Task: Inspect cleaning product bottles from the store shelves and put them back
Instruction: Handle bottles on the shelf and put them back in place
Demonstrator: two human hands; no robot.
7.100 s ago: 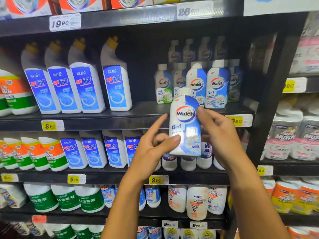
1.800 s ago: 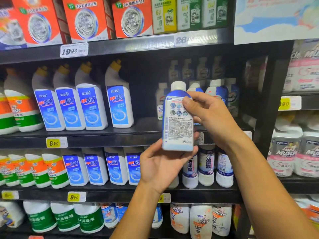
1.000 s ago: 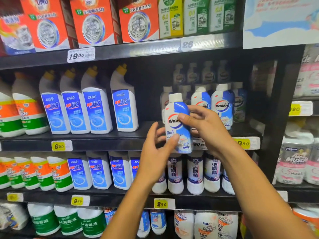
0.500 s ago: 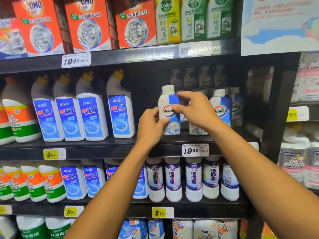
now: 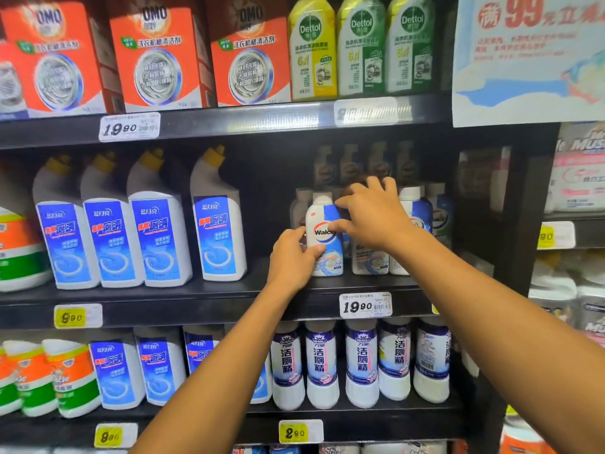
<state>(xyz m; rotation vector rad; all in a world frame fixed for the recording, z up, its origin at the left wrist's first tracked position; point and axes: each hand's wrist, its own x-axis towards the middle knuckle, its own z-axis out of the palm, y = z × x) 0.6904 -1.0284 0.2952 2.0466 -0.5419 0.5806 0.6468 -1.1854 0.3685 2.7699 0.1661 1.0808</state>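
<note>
Two hands at one Walch bottle (image 5: 324,237) on the middle shelf (image 5: 196,304). Bottle stands upright near the shelf's front edge, above the 19.90 price tag (image 5: 365,305); long axis vertical, white cap up, logo label facing the camera. Contents cannot be told through the opaque body. Left hand (image 5: 292,257) curls around the bottle's lower left side, thumb on its front. Right hand (image 5: 371,217) pinches the upper right side with thumb and forefinger, other fingers spread over the neighbouring Walch bottles (image 5: 409,231) just to the right. Further left on the same shelf, four blue-labelled toilet cleaner bottles (image 5: 157,237) with yellow caps stand in a row. Upper shelf: OMO boxes (image 5: 157,57), Dettol bottles (image 5: 360,44). Lower shelf: white-and-purple bottles (image 5: 360,362), upright.
</note>
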